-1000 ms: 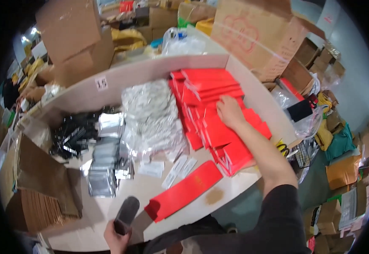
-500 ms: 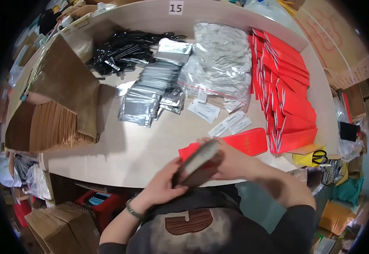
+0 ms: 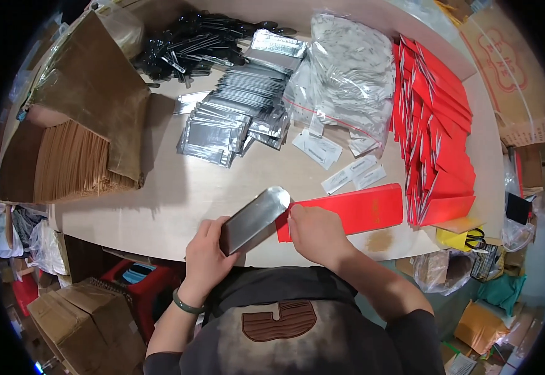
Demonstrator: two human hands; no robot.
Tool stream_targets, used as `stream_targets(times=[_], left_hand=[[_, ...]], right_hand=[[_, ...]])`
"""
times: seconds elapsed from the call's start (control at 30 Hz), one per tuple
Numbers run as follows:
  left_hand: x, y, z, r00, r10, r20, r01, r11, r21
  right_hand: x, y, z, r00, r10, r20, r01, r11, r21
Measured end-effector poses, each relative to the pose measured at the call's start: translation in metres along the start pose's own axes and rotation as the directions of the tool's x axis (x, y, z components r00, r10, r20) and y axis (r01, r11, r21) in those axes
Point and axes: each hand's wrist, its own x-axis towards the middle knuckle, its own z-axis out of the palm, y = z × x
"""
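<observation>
Both hands work at the near edge of the table (image 3: 179,200): the left hand (image 3: 209,255) is wrapped around the lower end of a flat silver scoop-like tray (image 3: 255,219), fingers curled shut on it, so that the tray slants up and to the right with its rounded tip meeting the open end of a long red envelope (image 3: 354,209). Right hand (image 3: 313,230) lies on that end of the envelope, fingers bent and pinched on its edge; whether the thumb is under the flap cannot be told. The envelope lies flat along the table's near edge, well in front of the person's dark shirt (image 3: 279,319). Beyond it, just apart, are a few small white paper packets (image 3: 354,175), and to the right a long overlapping row of red envelopes (image 3: 435,131) runs up the table's side. Farther back sits a spread heap of silver foil pouches (image 3: 232,119), a clear bag of grey-white items (image 3: 350,81) beside it, and a pile of black plastic pieces (image 3: 191,44) at the far edge. On the left stands a thick stack of brown paper bags (image 3: 72,165) with a brown sheet draped over it. Cardboard boxes (image 3: 82,319) stand on the floor at lower left, and a wristband (image 3: 188,305) circles the left wrist.
</observation>
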Motion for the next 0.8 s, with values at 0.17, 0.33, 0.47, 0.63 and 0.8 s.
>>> stream_targets(times=[0.17,0.33,0.47,0.63,0.8], left_hand=[[0.001,-0.007,-0.019,0.980,0.100,0.169,-0.123,0.984,0.127],[0.027,0.005,-0.031,0.922,0.312,0.229,-0.337,0.938,0.081],[0.017,-0.021,-0.056,0.949,0.310,-0.052,-0.304,0.947,0.107],[0.032,-0.072,-0.135,0.758,0.333,-0.562,-0.199,0.937,0.287],[0.065,-0.131,-0.208,0.774,-0.079,-0.628,0.301,0.919,0.254]], right_hand=[[0.014,-0.005,0.004,0.987,0.087,0.137,-0.100,0.991,0.091],[0.022,-0.014,-0.015,0.966,-0.167,0.195,0.109,0.954,0.280],[0.055,0.066,-0.072,0.895,0.438,0.086,-0.430,0.796,0.426],[0.060,0.083,-0.061,0.926,-0.334,-0.177,0.300,0.934,-0.196],[0.114,-0.013,-0.031,0.923,-0.194,-0.332,0.289,0.920,0.266]])
